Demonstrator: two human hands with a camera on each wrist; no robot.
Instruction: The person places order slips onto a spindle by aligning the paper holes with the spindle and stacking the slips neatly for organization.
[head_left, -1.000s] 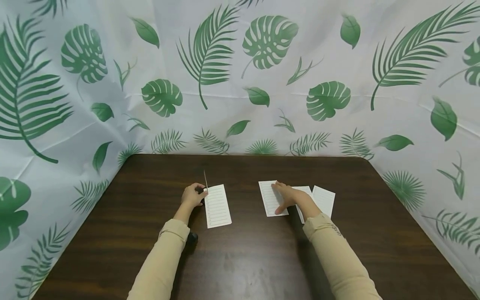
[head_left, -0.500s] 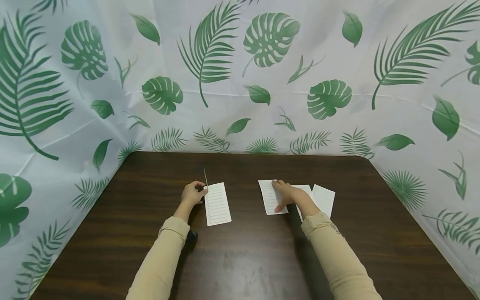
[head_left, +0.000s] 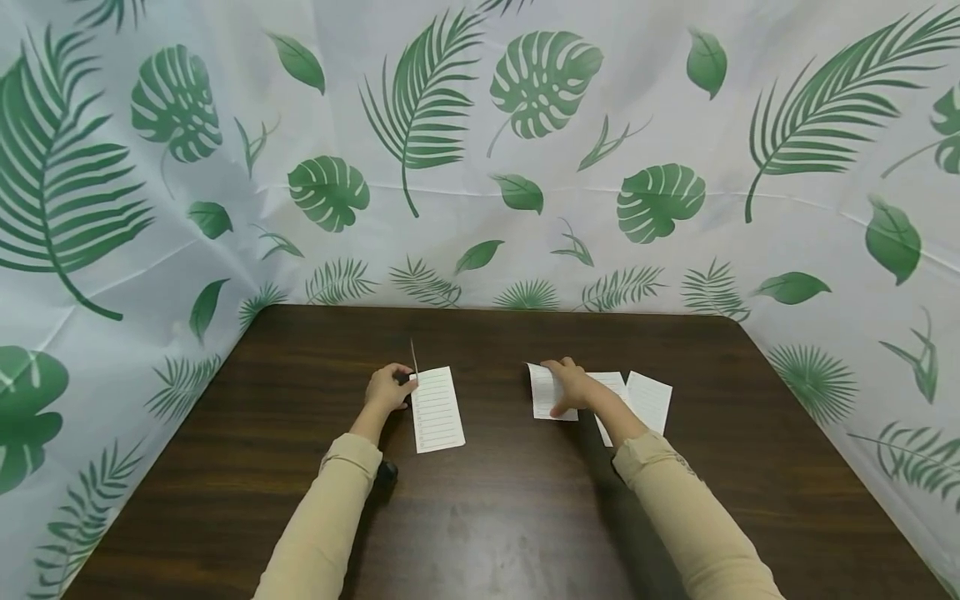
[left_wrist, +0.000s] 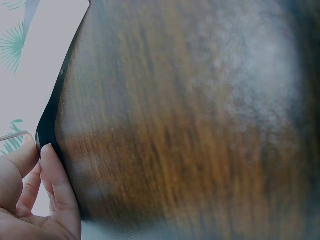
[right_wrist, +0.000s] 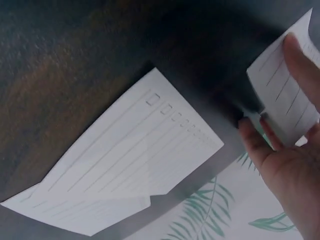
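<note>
My left hand (head_left: 387,389) pinches the left edge of a white lined notepad (head_left: 437,410) lying on the table. A thin upright flap (head_left: 414,358) rises edge-on beside its fingertips. In the left wrist view, thumb and finger (left_wrist: 62,182) meet at the lower end of a white sheet (left_wrist: 57,45) with a dark edge. My right hand (head_left: 572,387) grips a loose lined sheet (head_left: 545,395), its far edge curled up. From the right wrist, the thumb lies over that bent sheet (right_wrist: 280,85), with the fingers below.
Two more lined sheets overlap just right of my right hand, the nearer one (right_wrist: 145,135) showing a row of small check boxes; the other sheet (head_left: 651,400) lies askew. Under everything is a dark wood table (head_left: 495,517), backed by a leaf-print curtain (head_left: 465,208).
My right hand has gone from resting on the flat sheet to gripping it, shifting it slightly right and bending its far edge up. The left hand and notepad hold still.
</note>
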